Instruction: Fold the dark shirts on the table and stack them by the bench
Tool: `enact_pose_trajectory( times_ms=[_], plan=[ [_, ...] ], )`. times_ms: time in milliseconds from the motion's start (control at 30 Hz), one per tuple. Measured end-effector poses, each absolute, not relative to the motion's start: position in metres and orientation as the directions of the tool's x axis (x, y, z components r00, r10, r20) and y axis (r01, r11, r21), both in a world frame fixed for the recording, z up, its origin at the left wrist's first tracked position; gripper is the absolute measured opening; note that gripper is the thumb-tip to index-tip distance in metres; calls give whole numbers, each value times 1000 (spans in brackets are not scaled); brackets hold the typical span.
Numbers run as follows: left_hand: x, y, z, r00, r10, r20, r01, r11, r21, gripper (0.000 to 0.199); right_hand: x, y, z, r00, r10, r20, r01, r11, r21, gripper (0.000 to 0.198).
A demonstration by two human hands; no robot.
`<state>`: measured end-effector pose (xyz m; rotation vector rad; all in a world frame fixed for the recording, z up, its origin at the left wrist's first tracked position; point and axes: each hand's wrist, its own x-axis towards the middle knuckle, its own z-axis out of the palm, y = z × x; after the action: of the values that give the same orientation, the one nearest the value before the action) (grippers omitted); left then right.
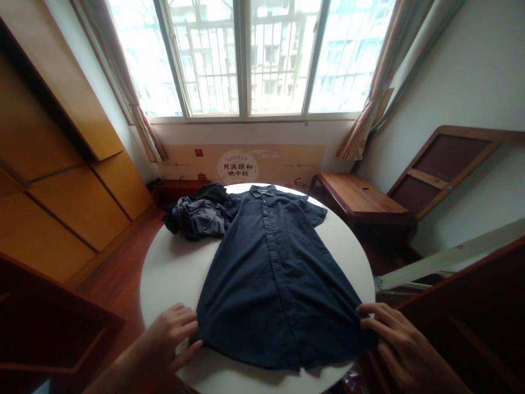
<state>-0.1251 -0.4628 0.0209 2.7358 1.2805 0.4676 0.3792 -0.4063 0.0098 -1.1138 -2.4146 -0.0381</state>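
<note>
A dark navy short-sleeved button-up shirt [262, 273] lies front up and spread out on a round white table [164, 279]. Its collar points toward the window and its hem lies nearest me. At the shirt's lower left edge, my left hand [174, 331] has its fingers closed on the cloth near the hem corner. My right hand [396, 334] pinches the opposite lower edge between thumb and fingers. Soft creases run down the front between the two hands. Beside the shirt's left sleeve sits a crumpled pile of dark clothes [200, 213], grey and black.
Behind the table are a low wall with a printed banner [238, 164] and a barred window. On the right stand a wooden side table [361, 191] and a leaning wooden panel [447, 169]. Yellow-brown cabinets [61, 219] line the left. Dark wooden furniture flanks me on both sides.
</note>
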Motion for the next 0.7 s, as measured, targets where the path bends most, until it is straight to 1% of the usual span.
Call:
enact_pose_trajectory(
  times_ms=[100, 133, 200, 233, 300, 333, 400, 500, 567, 700],
  plan=[
    [-123, -424, 31, 497, 843, 207, 798, -538, 272, 26, 339, -382, 40, -531, 709, 464, 696, 677, -238, 24],
    [-122, -402, 34, 438, 873, 216, 827, -485, 284, 30, 318, -372, 51, -567, 693, 445, 665, 704, -250, 25],
    [-119, -346, 40, 325, 917, 230, 868, -386, 313, 34, 269, -352, 69, -679, 659, 324, 611, 752, -248, 25],
    [-117, -315, 44, 250, 937, 246, 891, -322, 321, 34, 242, -343, 74, -741, 615, 269, 574, 788, -222, 23],
    [-113, -251, 49, 110, 961, 252, 934, -187, 304, 28, 189, -325, 76, -818, 552, 160, 532, 833, -154, 15],
    [-112, -222, 51, 53, 971, 233, 953, -119, 280, 27, 165, -318, 72, -850, 516, 106, 501, 854, -143, 15],
    [-108, -175, 52, -48, 975, 217, 968, -8, 250, 33, 122, -306, 54, -878, 478, 35, 466, 869, -167, 31],
    [-106, -135, 46, -132, 971, 198, 966, 81, 244, 40, 85, -298, 20, -858, 507, 79, 490, 856, -168, 56],
    [-105, -125, 38, -172, 966, 192, 960, 120, 252, 44, 78, -298, 1, -853, 510, 109, 481, 851, -213, 65],
    [-109, -118, 32, -261, 934, 243, 935, 182, 306, 32, 82, -304, -12, -855, 504, 123, 452, 840, -302, 72]
  ],
)
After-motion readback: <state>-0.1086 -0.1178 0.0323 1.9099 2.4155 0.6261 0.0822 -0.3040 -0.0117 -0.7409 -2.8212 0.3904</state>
